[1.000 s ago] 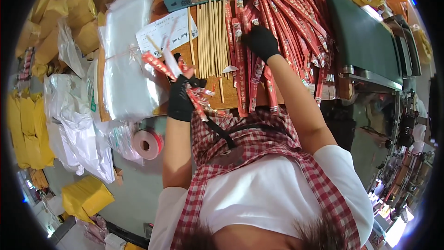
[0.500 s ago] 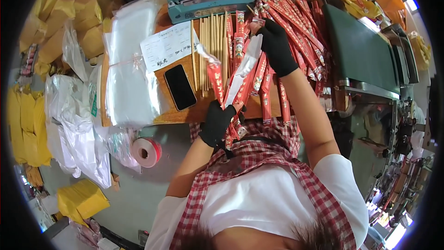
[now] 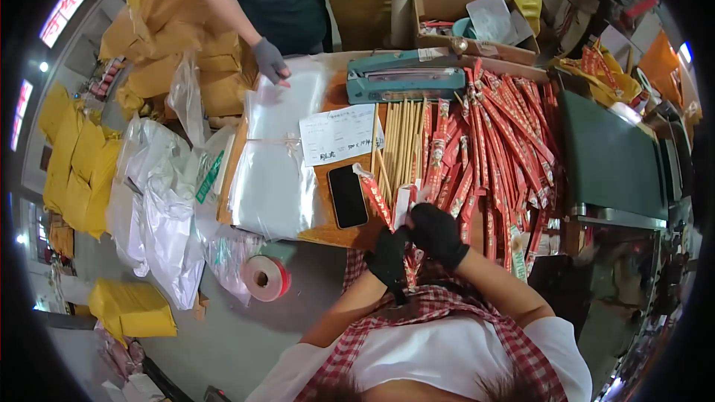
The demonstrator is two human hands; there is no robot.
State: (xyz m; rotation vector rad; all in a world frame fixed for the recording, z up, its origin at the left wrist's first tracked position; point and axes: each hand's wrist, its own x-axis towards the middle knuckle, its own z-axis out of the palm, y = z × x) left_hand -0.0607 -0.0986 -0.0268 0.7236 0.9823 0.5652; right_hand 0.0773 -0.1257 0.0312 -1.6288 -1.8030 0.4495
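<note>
My left hand [image 3: 389,257], in a black glove, is closed around several long red printed wrappers [image 3: 376,197] near the table's front edge. One wrapper leans up to the left, with a torn-looking whitish top. Right beside it, my right hand [image 3: 439,234], also black-gloved, has its fingers bent in at the upper part of the bunch, by a white wrapper part [image 3: 403,205]. What those fingers pinch is hidden. Beyond my hands lie bare wooden sticks [image 3: 402,141] in a row. A large heap of red-wrapped sticks [image 3: 514,141] spreads to their right.
A black phone [image 3: 348,197], a written sheet [image 3: 339,134] and stacked clear bags [image 3: 272,186] lie left. A teal sealer-like device [image 3: 406,83] stands at the back. A co-worker's gloved hand [image 3: 269,61] hangs over the bags. A green-topped box [image 3: 611,156] borders the right.
My right hand has come from the heap down toward my left hand. The view has tilted up and shifted left, so a co-worker's arm and a cardboard box now show at the back.
</note>
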